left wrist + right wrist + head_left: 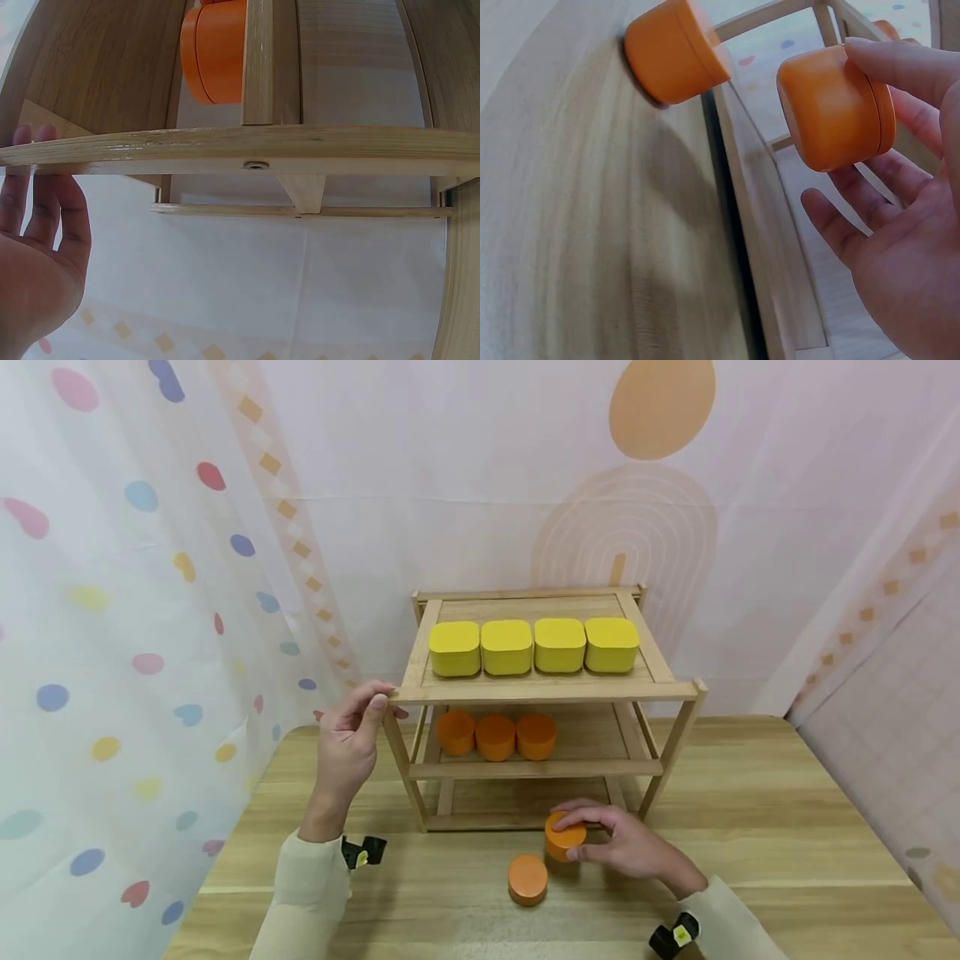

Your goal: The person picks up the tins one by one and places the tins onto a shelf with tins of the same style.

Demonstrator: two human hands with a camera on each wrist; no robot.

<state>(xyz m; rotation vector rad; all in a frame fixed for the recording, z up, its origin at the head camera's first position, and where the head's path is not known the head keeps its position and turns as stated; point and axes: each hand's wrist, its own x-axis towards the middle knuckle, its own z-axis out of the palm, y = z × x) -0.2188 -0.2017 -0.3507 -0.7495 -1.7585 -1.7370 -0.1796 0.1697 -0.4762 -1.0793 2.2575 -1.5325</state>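
Observation:
My left hand (351, 739) grips the front left corner of a three-tier wooden shelf rack (540, 693), thumb in front and fingertips around the edge. With thumb and fingers, my right hand (626, 842) holds a round orange lidded tin (836, 109) in front of the bottom tier, raised off the table in the right wrist view. A second orange tin (527, 880) stands on the table just left of that hand. On the middle tier, three orange tins (496, 737) sit in a row toward the left.
Several yellow rounded-square tins (507, 647) line the top tier side by side. The rack stands on a wood-grain table (787, 827) near its back edge. A patterned curtain (465, 468) hangs behind and along the left.

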